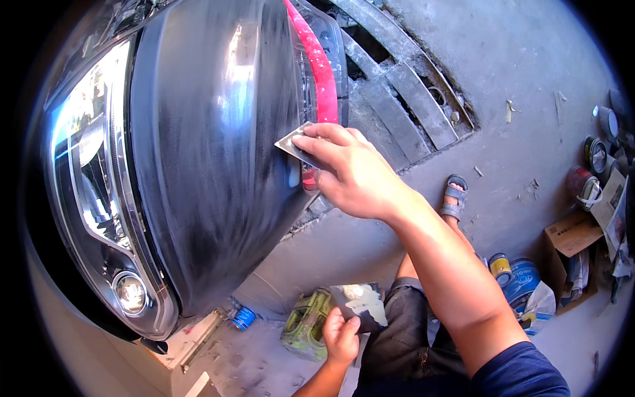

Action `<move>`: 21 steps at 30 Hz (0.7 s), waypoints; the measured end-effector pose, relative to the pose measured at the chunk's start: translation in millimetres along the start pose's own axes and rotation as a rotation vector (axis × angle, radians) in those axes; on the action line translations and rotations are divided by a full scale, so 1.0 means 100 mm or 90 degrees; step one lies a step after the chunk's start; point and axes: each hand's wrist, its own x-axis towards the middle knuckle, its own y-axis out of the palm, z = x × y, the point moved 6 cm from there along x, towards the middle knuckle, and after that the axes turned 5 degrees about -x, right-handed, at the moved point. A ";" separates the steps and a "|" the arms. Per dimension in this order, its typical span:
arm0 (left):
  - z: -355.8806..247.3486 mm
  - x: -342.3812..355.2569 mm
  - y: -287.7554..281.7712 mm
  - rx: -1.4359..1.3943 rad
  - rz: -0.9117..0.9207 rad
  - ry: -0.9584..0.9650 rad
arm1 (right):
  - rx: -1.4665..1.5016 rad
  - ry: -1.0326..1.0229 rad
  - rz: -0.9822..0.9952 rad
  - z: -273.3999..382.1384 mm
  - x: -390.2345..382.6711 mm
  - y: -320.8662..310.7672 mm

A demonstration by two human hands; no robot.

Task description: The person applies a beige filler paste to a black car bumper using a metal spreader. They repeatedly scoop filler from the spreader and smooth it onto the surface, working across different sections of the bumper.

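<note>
My right hand (360,175) is closed on a small flat putty spreader (288,143), fingers pressed along its top. The blade's edge meets, or nearly meets, the dark sanded car bumper (205,145) close to the red strip (321,73). Lower down, my left hand (340,339) grips a dark putty board (377,313) between thumb and fingers. Cream-coloured putty (360,298) is smeared over the board's face. Dull grey streaks run the length of the bumper. Whether any putty clings to the spreader is hard to make out.
A headlight (92,178) borders the bumper on the left. Below stand a yellow-green plastic crate or stool (305,324) and a blue can (244,319). Metal floor grating (397,99) lies beyond. Paint tins (522,278) and an open cardboard box (562,245) crowd the right side.
</note>
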 end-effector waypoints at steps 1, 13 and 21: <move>0.02 -0.03 -0.01 0.000 0.004 0.000 | -0.002 0.002 -0.009 -0.01 0.02 0.00; 0.10 -0.11 -0.04 0.000 0.021 0.016 | -0.026 0.015 -0.028 -0.03 -0.07 0.12; 0.12 -0.05 -0.14 0.004 0.023 0.018 | -0.009 0.020 -0.069 -0.03 0.03 0.17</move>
